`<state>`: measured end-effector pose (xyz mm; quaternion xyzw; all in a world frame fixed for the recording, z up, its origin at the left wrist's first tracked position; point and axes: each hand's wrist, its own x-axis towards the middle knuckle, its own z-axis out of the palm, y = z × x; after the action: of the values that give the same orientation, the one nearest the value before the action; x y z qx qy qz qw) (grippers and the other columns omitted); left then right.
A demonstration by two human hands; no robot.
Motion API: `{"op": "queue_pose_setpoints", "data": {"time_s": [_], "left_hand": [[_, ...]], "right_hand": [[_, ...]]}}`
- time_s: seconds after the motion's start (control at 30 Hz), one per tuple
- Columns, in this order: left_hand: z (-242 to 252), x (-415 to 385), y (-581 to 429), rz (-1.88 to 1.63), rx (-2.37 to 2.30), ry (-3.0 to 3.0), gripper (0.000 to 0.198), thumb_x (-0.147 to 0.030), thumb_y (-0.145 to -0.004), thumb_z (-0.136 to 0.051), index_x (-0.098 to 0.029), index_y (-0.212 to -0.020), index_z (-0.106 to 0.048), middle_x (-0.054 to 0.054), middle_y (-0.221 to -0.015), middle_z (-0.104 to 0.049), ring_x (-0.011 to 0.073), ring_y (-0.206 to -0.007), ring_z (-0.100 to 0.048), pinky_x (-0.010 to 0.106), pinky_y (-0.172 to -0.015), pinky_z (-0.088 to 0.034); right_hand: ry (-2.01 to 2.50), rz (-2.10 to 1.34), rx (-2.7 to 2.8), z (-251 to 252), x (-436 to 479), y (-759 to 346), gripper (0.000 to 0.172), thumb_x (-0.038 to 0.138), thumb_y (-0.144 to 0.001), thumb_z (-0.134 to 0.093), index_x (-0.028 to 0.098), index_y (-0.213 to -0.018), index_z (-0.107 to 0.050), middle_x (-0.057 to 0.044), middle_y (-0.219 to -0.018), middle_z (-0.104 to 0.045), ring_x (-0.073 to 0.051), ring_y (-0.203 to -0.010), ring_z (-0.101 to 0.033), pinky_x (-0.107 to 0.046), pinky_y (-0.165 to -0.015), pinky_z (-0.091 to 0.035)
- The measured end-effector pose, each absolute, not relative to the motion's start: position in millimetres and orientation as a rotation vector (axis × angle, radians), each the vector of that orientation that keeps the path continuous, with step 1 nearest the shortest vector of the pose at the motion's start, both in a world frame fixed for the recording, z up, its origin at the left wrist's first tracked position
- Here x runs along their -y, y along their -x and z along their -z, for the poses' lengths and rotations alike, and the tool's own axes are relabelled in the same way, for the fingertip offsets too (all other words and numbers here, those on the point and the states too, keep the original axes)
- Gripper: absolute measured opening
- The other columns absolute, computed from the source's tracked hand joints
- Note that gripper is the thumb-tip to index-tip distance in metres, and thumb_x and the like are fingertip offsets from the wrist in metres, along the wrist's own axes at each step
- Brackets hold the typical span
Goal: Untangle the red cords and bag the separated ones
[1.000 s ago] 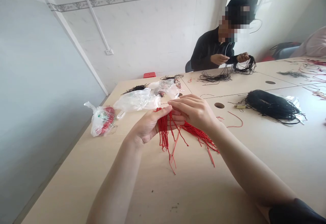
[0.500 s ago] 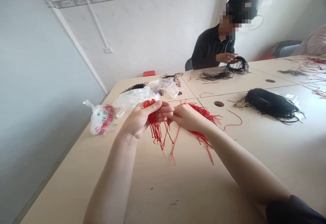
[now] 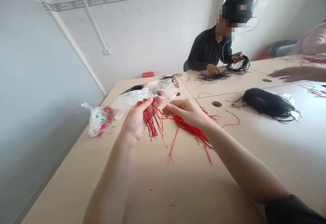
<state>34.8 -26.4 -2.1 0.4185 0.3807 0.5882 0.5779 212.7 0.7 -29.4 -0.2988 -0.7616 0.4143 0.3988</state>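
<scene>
A bunch of red knotted cords [image 3: 150, 120] hangs from my left hand [image 3: 134, 120], pinned under the thumb across the palm. Just right of it, my right hand [image 3: 184, 111] is closed, thumb against the curled fingers, at the end of a thin red strand. Beneath and beside my right hand lies a pile of red cords [image 3: 191, 128] on the table [image 3: 152, 176], with loose ends trailing toward me.
Clear plastic bags [image 3: 132, 98] lie beyond my left hand; another bag [image 3: 94, 122] holds red cord at the left. A black cord bundle [image 3: 267, 103] lies right. Across the table, a person [image 3: 206, 49] handles black cords [image 3: 214, 76]. Another person's hand [image 3: 292, 73] reaches in from the right.
My hands have moved apart, the right one lifting slightly off the left fingers. The person opposite has lowered one hand to the black cords. Another person's hand has appeared at the right.
</scene>
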Motion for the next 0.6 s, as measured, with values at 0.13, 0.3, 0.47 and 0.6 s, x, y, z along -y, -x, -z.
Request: {"op": "queue_pose_setpoints", "data": {"time_s": [0.13, 0.3, 0.47, 0.6], "left_hand": [[9.1, 24.0, -40.8, -1.329, -0.873, -0.932, 0.019, -0.024, -0.088, -0.061, -0.014, -0.098, -0.073, 0.010, -0.106, -0.073, 0.0215, -0.105, -0.065, 0.030, -0.090, -0.049], [9.9, 24.2, -40.9, -1.130, -0.770, -0.878, 0.032, -0.031, -0.095, -0.046, -0.012, -0.107, -0.070, 0.012, -0.113, -0.070, 0.0210, -0.097, -0.066, 0.028, -0.072, -0.049], [6.2, 25.6, -37.9, -1.065, -0.758, -0.842, 0.040, -0.032, -0.098, -0.037, -0.010, -0.112, -0.068, 0.013, -0.111, -0.070, 0.0201, -0.089, -0.065, 0.027, -0.062, -0.046], [5.2, 27.4, -40.5, -1.042, -0.769, -0.876, 0.034, -0.028, -0.095, -0.045, -0.013, -0.117, -0.067, 0.012, -0.110, -0.071, 0.0203, -0.091, -0.065, 0.029, -0.069, -0.048]], "right_hand": [[0.761, -0.968, 1.870, 33.0, 7.1, -201.3, 0.033, 0.045, -0.090, -0.055, 0.017, -0.084, -0.071, -0.002, -0.074, -0.065, -0.013, -0.067, -0.057, -0.027, -0.060, -0.042], [0.792, -0.969, 1.818, 40.3, 7.4, -193.4, 0.023, 0.037, -0.088, -0.058, 0.018, -0.083, -0.072, -0.002, -0.075, -0.068, -0.014, -0.068, -0.059, -0.028, -0.064, -0.044], [0.795, -0.958, 1.889, 36.7, 9.3, -196.1, 0.021, 0.031, -0.087, -0.058, 0.018, -0.076, -0.071, -0.002, -0.079, -0.071, -0.014, -0.071, -0.061, -0.029, -0.065, -0.044], [0.810, -0.978, 1.908, 35.5, 9.8, -197.1, 0.025, 0.034, -0.087, -0.057, 0.017, -0.075, -0.071, -0.004, -0.077, -0.069, -0.015, -0.071, -0.060, -0.029, -0.063, -0.044]]}}
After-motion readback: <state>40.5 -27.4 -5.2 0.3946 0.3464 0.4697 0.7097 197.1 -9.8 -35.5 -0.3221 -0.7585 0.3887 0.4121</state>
